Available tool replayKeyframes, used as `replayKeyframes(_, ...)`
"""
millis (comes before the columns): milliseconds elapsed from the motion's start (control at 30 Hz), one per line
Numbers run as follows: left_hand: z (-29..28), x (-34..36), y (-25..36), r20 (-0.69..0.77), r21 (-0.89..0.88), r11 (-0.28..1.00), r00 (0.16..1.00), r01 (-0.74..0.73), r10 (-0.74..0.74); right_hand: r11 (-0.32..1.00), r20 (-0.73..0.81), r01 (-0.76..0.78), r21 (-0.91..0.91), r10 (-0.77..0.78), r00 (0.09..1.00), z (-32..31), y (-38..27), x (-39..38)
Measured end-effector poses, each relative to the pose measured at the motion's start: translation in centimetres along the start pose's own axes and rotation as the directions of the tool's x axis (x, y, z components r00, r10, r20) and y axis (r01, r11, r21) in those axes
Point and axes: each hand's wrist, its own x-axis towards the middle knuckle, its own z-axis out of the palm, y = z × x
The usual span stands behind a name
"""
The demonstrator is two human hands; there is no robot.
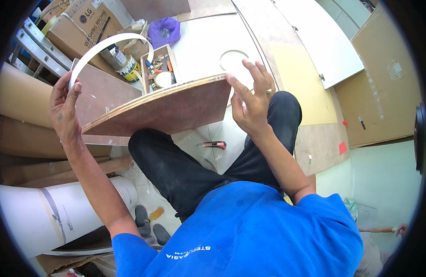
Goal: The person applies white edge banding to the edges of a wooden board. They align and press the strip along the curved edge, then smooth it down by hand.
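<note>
Pinching the free end of a white edging strip (pixel 109 42), the left hand (pixel 64 108) has its fingers (pixel 74 90) closed lightly on the strip at the near-left corner of a plywood board (pixel 169 107). The right hand (pixel 251 102) has its fingers (pixel 254 76) spread open, tips pressing the board's far right edge and gripping nothing. The board rests tilted across the person's knee. The strip arcs clear above the board, joined only at the far edge, so banding judged barely begun; most of the edge left bare. A box cutter (pixel 212 144) lies on the floor below, a tray of tools (pixel 158 69) beyond
</note>
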Motion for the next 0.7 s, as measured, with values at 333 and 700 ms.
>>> replayKeyframes(333, 1.3, -0.4, 0.1, 0.013, -0.056, 0.998, 1.0, -0.012, 0.013, 0.888, 0.124, -0.269, 0.373, 0.239, 0.963, -0.7, 0.5, 0.1)
replayKeyframes(700, 1.7, -0.3, 4.5, 0.048, -0.006, 0.994, 0.993, -0.109, 0.109, -0.07, 0.483, -0.508, 0.858, 0.444, 0.755, 0.1, 0.8, 1.6)
